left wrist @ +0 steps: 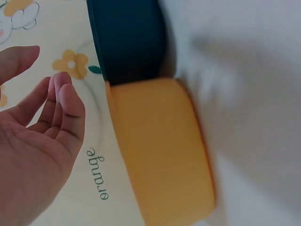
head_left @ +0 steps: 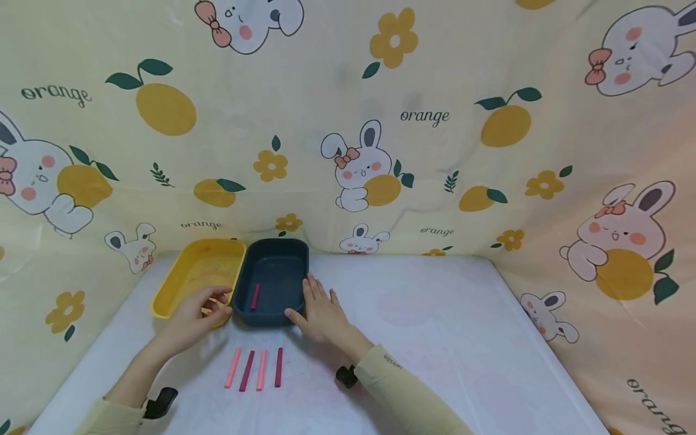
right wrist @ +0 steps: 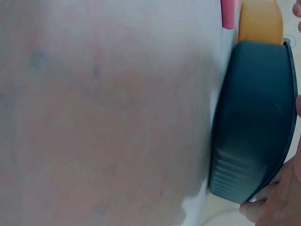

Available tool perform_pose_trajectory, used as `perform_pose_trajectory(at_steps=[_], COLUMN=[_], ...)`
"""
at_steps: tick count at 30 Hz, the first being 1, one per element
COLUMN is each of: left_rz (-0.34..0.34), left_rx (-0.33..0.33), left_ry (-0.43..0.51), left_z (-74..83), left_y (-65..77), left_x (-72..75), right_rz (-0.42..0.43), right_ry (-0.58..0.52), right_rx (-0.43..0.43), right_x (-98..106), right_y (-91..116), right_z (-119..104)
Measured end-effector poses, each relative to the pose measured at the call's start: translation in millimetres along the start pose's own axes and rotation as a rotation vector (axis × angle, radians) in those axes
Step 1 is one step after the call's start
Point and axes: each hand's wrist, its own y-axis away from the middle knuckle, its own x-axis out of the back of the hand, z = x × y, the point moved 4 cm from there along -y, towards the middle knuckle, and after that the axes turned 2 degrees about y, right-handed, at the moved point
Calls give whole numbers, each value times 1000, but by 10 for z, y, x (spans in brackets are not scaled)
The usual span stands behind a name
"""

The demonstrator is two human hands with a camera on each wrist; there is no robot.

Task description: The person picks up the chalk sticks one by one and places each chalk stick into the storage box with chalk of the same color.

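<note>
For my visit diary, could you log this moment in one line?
left hand: holding nothing, by yellow tray; right hand: touching dark tray; dark tray: one red stick inside; table: four pink and red sticks lined up

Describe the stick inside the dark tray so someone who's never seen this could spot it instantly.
On the white tabletop, find the dark blue tray beside the yellow tray. Inside, toward its left side, lies one slim, dark pink stick. Four other sticks are lined up on the tabletop nearer the person; this one alone is inside the dark blue tray.
</note>
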Motion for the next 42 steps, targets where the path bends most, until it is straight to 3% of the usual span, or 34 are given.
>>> perform_pose_trajectory(at_steps=[7,17,22,42], left_rz=[-46,-185,-228,-293], left_rx=[64,199,248,313], left_ry=[41,-2,-39,-133], left_z=[55,-38,-88,-165], left_y=[222,360,382,344], left_x=[-178,-448,-535,-646], right_rz=[3,20,11,11], right_ry=[0,-3,-2,-13], right_rx=[8,13,7,-4], right_x=[-15,15,16,-6], right_y=[17,8,11,13], right_z=[8,-2,-2,-5])
